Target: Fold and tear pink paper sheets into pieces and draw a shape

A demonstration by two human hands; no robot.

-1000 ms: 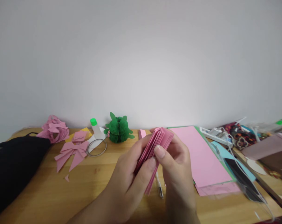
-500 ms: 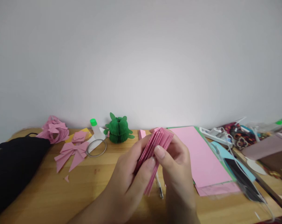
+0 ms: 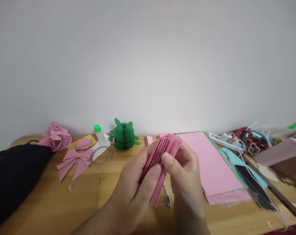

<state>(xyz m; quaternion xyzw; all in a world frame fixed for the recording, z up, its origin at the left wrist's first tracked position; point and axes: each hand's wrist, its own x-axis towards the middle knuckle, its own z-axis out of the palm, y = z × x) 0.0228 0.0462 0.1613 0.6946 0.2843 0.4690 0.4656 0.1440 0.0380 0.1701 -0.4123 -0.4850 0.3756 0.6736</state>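
Note:
A thick bundle of accordion-folded pink paper (image 3: 155, 192) is held tilted above the table, between both hands. My left hand (image 3: 135, 178) is closed round its left side, the thumb pressed against the front folds. My right hand (image 3: 185, 169) grips the upper right part, with its thumb on the front; its other fingers are mostly behind the paper. On the table below lies a pen (image 3: 167, 197), partly hidden by the hands and paper.
A green paper honeycomb figure (image 3: 124, 137), a glue stick (image 3: 98, 132), a metal ring (image 3: 101, 155) and a pink paper bow (image 3: 77, 158) are at the back left. Black fabric (image 3: 16, 182) covers the left edge. Pink sheets (image 3: 211, 163) and a power strip (image 3: 225, 142) lie right.
The folded pink paper and both hands are almost where they were. The bundle's lower end has shifted slightly left; the grip looks the same.

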